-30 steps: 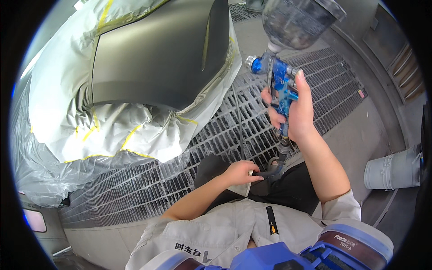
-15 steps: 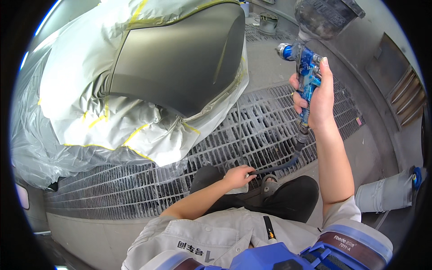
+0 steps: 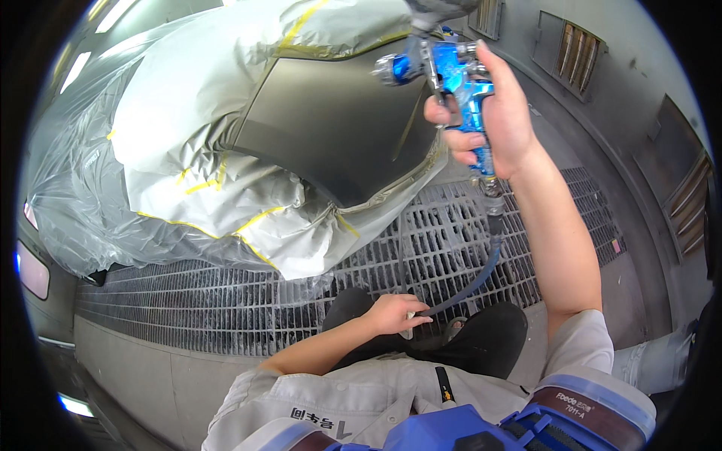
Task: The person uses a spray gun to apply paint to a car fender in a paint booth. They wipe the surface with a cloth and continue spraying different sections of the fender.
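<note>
A blue spray gun [image 3: 453, 66] is upright in my right hand [image 3: 505, 120], its silver nozzle pointing left toward the dark grey car panel [image 3: 331, 113]. My fingers wrap its handle, and the dark cup [image 3: 442, 9] above it is cut off by the top edge. From the handle's base an air hose [image 3: 481, 278] curves down to my left hand [image 3: 392, 313], which is closed around it near my knees. Pale masking paper [image 3: 173, 128] with yellow tape surrounds the panel. The gun's nozzle stands apart from the panel, over its upper right part as seen from here.
Clear plastic sheeting [image 3: 71, 210] drapes the rest of the car at left. A metal floor grating [image 3: 203, 304] runs beneath me and the car. Grey walls with louvred vents [image 3: 577, 60] stand at right, and a grey wrapped cylinder [image 3: 650, 364] is at lower right.
My right hand has carried the spray gun leftward and up, in front of the panel. The view has shifted to the right. My left hand still holds the hose.
</note>
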Demonstrator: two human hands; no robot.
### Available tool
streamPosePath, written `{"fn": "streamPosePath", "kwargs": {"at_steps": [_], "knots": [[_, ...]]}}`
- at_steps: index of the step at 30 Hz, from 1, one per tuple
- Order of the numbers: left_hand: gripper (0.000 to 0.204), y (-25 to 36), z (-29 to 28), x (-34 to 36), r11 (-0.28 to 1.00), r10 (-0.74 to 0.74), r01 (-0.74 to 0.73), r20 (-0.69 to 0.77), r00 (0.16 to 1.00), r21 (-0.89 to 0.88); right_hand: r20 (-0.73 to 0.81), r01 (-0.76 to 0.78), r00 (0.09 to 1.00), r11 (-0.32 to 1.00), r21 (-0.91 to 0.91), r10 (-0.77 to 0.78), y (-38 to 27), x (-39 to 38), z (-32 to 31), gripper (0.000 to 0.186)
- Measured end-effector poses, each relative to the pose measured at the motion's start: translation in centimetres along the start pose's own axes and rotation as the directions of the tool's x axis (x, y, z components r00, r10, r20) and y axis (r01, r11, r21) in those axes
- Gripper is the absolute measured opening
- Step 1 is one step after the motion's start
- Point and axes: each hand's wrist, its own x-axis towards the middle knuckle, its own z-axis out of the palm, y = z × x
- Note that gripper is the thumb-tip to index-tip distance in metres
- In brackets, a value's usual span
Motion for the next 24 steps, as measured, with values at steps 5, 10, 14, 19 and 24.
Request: {"fn": "streamPosePath", "kwargs": {"at_steps": [5,10,14,19,24], "knots": [[0.031,0.2,-1.0,-0.4,0.996,-0.040,0.034,-0.072,0.997,-0.078,-0.236,0.174,0.940,0.942,-0.286,-0.245,-0.7,-1.0,0.8,0.067],[0.031,-0.8,-0.1,-0.3,0.986,0.015,-0.041,-0.155,0.988,-0.161,0.225,-0.004,0.974,0.992,0.128,-0.025,-2.1,-0.5,0.8,0.066],[0.034,-2.4,1.7,0.8,0.989,-0.123,0.111,-0.128,0.984,-0.094,0.074,0.053,0.996,0.996,-0.067,-0.048,-3.3,0.1,-1.3,0.064],[0.033,-4.4,2.6,0.7,0.991,-0.128,0.131,-0.127,0.984,0.016,-0.377,0.083,0.911,0.969,-0.234,-0.169,-3.8,-1.7,-4.9,0.064],[0.031,-4.6,0.7,-1.1,0.994,-0.111,0.109,-0.185,0.976,-0.022,-0.444,0.111,0.855,0.930,-0.350,-0.269,-2.3,-2.9,-7.0,0.066]]}}
